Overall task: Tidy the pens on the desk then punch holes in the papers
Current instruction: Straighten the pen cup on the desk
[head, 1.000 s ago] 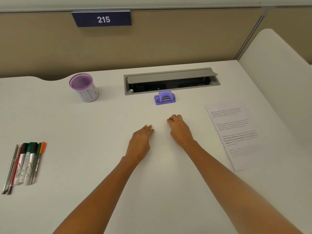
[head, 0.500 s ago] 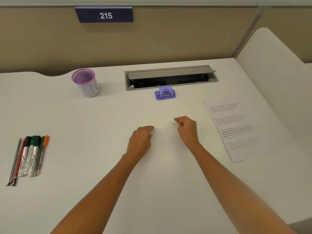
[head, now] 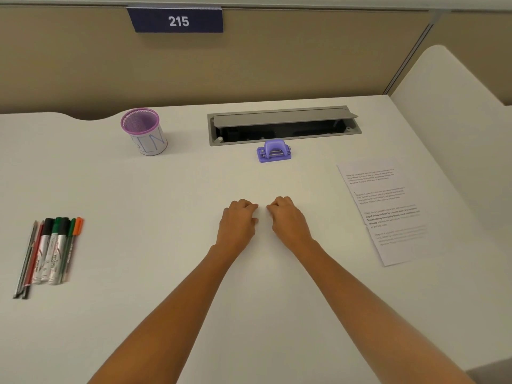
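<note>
Several pens and markers lie side by side at the left edge of the white desk. A purple mesh pen cup stands empty at the back left. A small purple hole punch sits at the back centre. Printed papers lie overlapped on the right. My left hand and my right hand rest on the desk's middle, close together, fingers curled under, holding nothing.
An open grey cable tray is sunk into the desk just behind the punch. A beige partition with a "215" sign closes the back. A white side panel rises on the right.
Both hands have curled their fingers into loose fists. The right hand, which had drifted right, has come back beside the left. The objects have not moved.
</note>
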`<act>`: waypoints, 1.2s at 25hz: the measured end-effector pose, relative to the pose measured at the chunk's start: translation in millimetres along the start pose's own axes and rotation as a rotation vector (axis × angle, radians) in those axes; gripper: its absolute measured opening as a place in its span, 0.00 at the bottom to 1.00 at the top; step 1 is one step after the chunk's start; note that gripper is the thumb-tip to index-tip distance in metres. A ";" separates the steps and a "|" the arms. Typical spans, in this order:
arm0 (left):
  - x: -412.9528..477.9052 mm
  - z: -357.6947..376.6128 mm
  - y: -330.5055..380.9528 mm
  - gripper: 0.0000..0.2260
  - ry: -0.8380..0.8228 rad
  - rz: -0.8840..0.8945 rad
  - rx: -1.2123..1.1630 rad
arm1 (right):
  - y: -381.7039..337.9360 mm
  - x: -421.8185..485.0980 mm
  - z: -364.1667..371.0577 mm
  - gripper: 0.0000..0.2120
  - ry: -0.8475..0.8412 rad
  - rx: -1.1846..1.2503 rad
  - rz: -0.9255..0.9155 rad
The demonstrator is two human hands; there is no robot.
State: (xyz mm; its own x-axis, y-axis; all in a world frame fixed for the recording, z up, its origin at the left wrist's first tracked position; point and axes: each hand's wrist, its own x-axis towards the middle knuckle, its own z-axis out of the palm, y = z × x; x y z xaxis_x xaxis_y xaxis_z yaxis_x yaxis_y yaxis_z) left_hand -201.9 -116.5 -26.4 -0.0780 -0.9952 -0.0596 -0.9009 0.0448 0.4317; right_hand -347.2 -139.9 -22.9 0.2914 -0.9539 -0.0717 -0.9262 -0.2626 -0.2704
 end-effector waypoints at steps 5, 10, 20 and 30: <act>5.4 0.7 -0.3 0.17 0.020 -0.003 0.002 | -14.3 14.5 -10.3 0.10 -0.058 -0.138 0.003; -1.0 4.5 -2.8 0.15 0.062 0.034 0.006 | -17.9 13.1 -0.6 0.11 -0.042 -0.197 0.047; -6.1 6.8 -2.6 0.15 0.106 -0.013 -0.189 | 15.5 25.8 -13.1 0.07 -0.003 0.776 0.457; 9.2 0.6 18.4 0.11 0.007 -0.074 -0.296 | 40.9 13.0 -37.7 0.09 0.010 1.612 0.572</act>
State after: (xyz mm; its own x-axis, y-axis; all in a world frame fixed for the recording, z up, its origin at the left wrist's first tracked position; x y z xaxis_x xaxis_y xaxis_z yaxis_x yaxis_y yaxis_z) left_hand -219.5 -124.8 -19.6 -0.0123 -0.9954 -0.0948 -0.7404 -0.0546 0.6699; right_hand -390.3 -168.6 1.2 0.0262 -0.8695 -0.4932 0.2581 0.4825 -0.8370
